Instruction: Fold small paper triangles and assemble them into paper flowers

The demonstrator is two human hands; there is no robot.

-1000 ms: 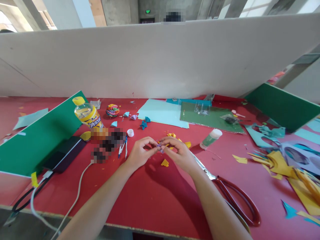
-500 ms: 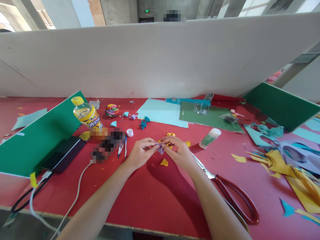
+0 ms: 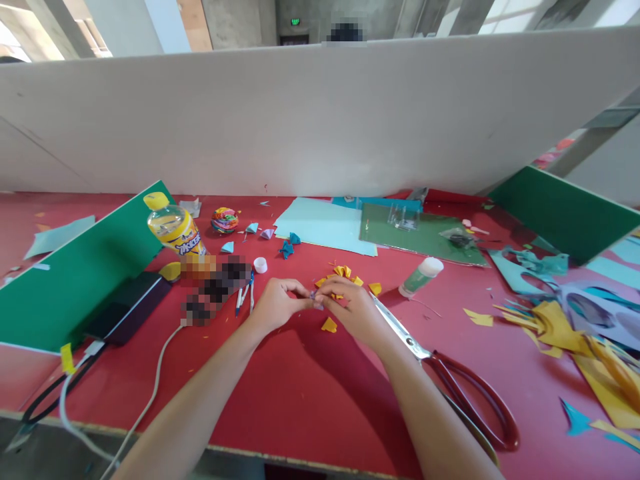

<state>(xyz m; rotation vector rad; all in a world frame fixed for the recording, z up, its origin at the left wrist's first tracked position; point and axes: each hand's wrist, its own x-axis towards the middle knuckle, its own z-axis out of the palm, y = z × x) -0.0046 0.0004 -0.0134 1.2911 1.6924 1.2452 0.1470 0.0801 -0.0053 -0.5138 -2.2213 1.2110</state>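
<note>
Ideally, press evenly. Left hand (image 3: 277, 308) and right hand (image 3: 351, 308) pinch purple paper (image 3: 313, 295), fingertips nearly closed, left of the scissors (image 3: 409, 341).

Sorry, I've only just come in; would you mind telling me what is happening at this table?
Someone's left hand and right hand are pinching a small piece of purple paper between their fingertips, apparently folding or shaping it. Folded yellow pieces lie just beyond the hands. Large red-handled scissors rest beside the right forearm, near a capped glue stick. Cut paper scraps are spread over the right side.
</note>
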